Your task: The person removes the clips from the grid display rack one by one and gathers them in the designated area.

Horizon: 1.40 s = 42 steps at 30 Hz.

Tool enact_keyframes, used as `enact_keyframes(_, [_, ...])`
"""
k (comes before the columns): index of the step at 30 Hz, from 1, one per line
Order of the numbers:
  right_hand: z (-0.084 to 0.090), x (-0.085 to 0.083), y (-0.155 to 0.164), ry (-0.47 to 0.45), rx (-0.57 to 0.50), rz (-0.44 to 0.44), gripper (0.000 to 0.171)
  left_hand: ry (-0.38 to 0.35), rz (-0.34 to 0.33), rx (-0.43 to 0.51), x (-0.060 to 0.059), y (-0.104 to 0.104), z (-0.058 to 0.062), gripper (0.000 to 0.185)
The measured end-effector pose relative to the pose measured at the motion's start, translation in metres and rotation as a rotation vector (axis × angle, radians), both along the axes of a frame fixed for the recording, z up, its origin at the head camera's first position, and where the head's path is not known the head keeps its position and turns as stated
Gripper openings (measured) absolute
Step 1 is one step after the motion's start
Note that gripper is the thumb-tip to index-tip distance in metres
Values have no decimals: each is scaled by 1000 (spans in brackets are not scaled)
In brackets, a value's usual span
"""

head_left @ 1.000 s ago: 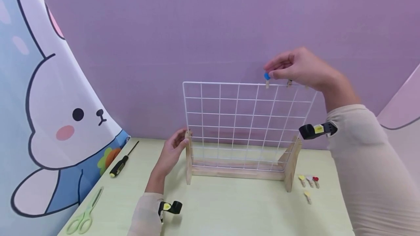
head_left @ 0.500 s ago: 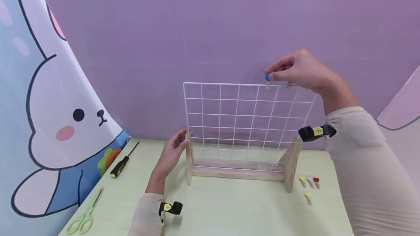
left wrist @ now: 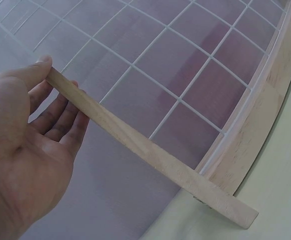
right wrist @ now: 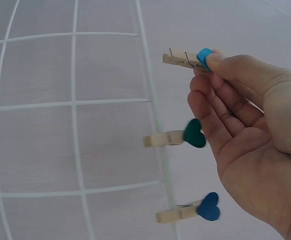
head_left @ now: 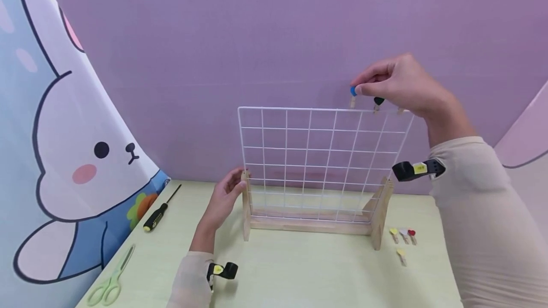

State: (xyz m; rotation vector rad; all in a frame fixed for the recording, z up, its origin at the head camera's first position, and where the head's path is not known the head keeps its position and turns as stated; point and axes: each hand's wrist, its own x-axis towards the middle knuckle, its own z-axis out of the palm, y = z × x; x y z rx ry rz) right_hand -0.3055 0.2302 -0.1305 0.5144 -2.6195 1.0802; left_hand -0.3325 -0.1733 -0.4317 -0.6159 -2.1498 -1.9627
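Between thumb and fingertips my right hand point(head_left: 404, 84) pinches a small wooden clothespin point(right wrist: 179, 60) with a light blue heart. It hangs just off the top wire of the white grid panel point(head_left: 310, 108). Two other clothespins are clipped on that wire in the right wrist view: one with a dark green heart point(right wrist: 194, 134), one with a dark blue heart point(right wrist: 208, 207). My left hand point(head_left: 222, 198) holds the top of the left wooden post point(left wrist: 120, 127) of the stand, thumb on the near side, fingers behind.
Several heart clothespins point(head_left: 403, 235) lie on the table right of the stand. At the left are a black-and-yellow screwdriver point(head_left: 156, 216) and green scissors point(head_left: 112, 281). A purple cloth backdrop point(head_left: 192, 61) hangs behind, a rabbit-print cloth point(head_left: 90, 146) at the left.
The light blue heart clothespin, earlier over the top wire, has come up off it and slightly right with my right hand. The left hand has stayed on the post.
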Motion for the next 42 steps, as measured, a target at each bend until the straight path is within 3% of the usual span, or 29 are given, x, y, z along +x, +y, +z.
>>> enact_keyframes(6, [4,6,2,-34,-3,-4,24,-4,9,5,-2,0,0,45])
enact_keyframes(15, [-1,20,13,-3,-42,53,27,-10,6,10,-4,2,-2,46])
enact_keyframes(22, [-16,27,33,11,-98,73,27,-14,8,3,-4,3,-2,45])
enact_keyframes(32, [-38,37,59,27,-107,25,25,-20,9,1,-3,0,-1,47])
enact_keyframes(42, [-67,51,81,5,-34,5,25,-19,9,4,-2,1,1,47])
